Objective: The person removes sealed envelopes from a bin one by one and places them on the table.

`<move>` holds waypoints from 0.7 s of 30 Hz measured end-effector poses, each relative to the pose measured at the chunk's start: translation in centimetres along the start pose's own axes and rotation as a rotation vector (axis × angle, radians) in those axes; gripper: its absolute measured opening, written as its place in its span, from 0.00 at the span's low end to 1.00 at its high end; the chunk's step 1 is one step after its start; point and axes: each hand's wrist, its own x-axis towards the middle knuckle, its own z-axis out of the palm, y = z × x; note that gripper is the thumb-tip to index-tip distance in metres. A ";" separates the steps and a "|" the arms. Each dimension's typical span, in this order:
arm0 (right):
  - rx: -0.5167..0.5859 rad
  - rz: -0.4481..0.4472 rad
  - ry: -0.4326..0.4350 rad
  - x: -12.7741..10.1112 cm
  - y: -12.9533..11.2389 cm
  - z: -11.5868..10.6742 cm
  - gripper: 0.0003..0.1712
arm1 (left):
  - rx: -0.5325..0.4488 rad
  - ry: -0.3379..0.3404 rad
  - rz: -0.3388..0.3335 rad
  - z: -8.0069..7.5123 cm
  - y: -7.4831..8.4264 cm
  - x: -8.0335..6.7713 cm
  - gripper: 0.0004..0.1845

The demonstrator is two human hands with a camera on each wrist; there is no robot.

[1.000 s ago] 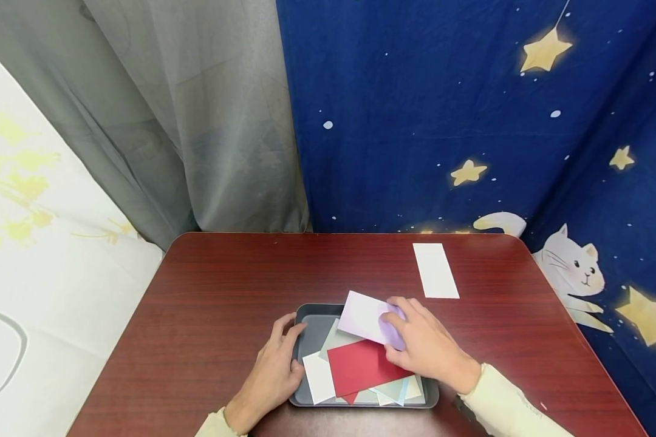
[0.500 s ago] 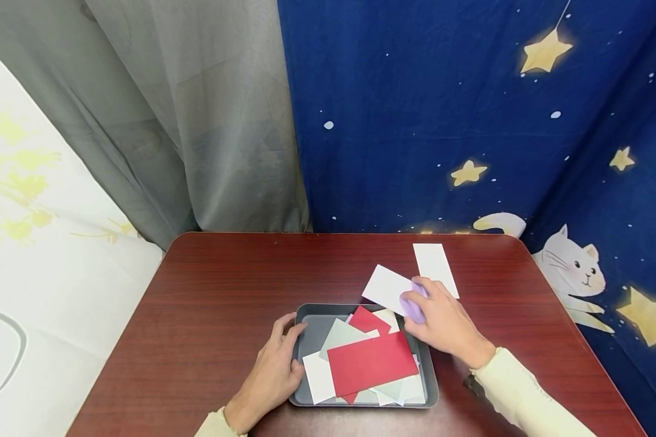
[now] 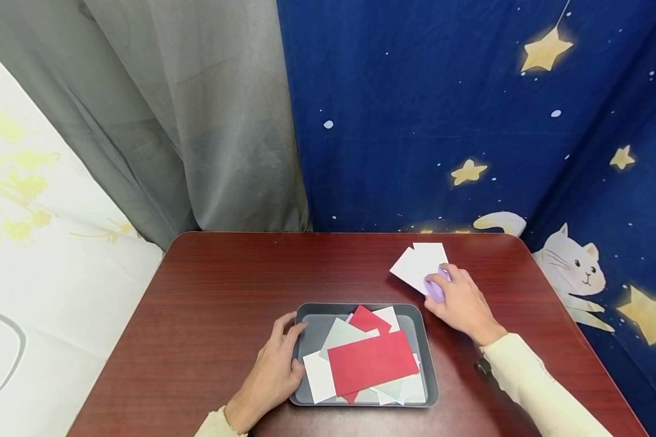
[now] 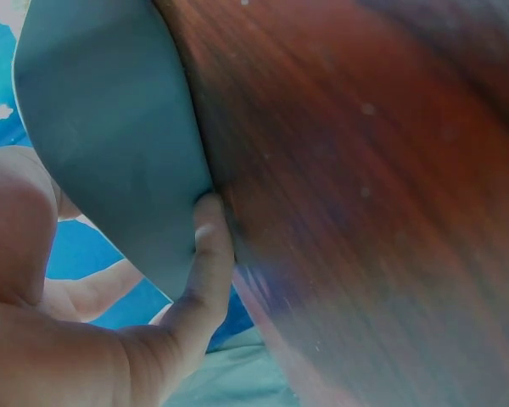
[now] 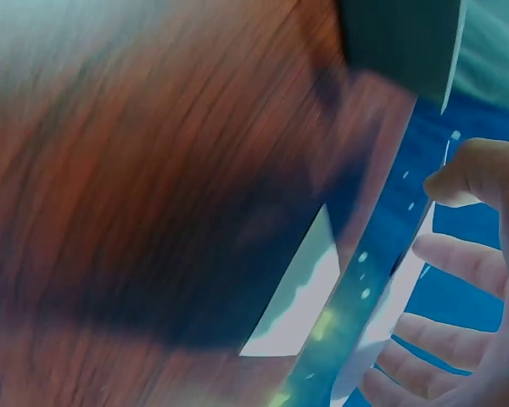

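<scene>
White-lilac card [image 3: 412, 272], right of centre, pinched in right hand [image 3: 461, 306]; free end points upper left, long axis running to lower right; left hand [image 3: 270, 370] grips grey tray [image 3: 317, 325], lower centre

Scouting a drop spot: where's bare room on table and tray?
Free: table left of the tray and left hand; far strip left of the held card; right of the right sleeve. In the tray, mainly the far-left corner. Crowded: the tray's middle and near side, under overlapping cards; also where the right hand holds that card over a white card.
</scene>
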 end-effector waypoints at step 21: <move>-0.014 0.303 -0.073 0.5 6.5 0.2 0.27 | 0.013 -0.003 -0.004 -0.1 0.1 -0.2 0.37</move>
